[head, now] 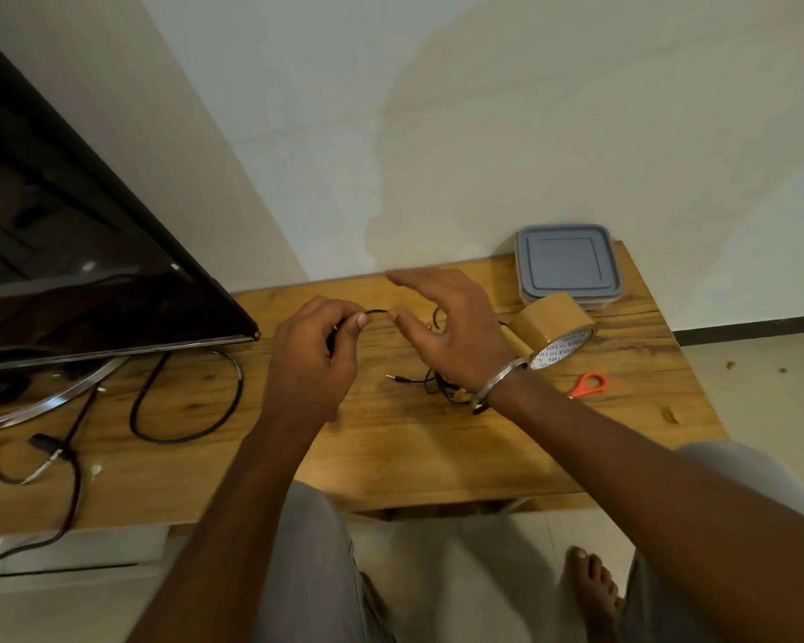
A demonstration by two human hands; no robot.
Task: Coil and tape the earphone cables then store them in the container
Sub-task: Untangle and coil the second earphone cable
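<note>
My left hand [314, 359] is closed around a thin black earphone cable [376, 312], pinching it between thumb and fingers above the wooden table [391, 452]. A short arc of that cable runs to my right hand [446, 327], whose thumb touches it while the other fingers are spread. More black earphone cable with a jack plug [393, 377] lies tangled [442, 385] on the table under my right wrist. A roll of brown tape [553, 329] stands on its side just right of my right hand. A closed container with a grey-blue lid [568, 264] sits behind the tape.
Orange-handled scissors [588, 385] lie right of my right forearm. A dark TV screen [66, 234] stands at the left, with thick black cables [186, 401] looped on the table below it. The table's right edge is near the scissors.
</note>
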